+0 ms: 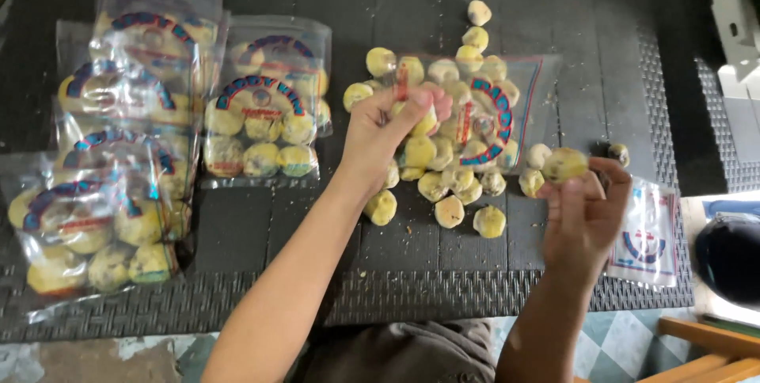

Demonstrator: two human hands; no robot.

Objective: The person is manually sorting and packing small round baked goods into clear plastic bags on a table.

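Observation:
My left hand [385, 131] grips the open edge of a clear printed plastic bag [507, 106] held flat over the dark table [261, 224]. The bag is see-through, and yellow round cookies show through it. My right hand [586, 213] pinches one yellow cookie [564, 164] at its fingertips, just right of the bag. A loose pile of yellow cookies [447, 181] lies on the table between and behind both hands.
Several filled, sealed cookie bags [119, 161] are stacked at the left, with one more [265, 114] beside them. Empty printed bags [649, 232] lie at the right edge. A dark round object [728, 252] and wooden furniture [704, 347] sit at the lower right.

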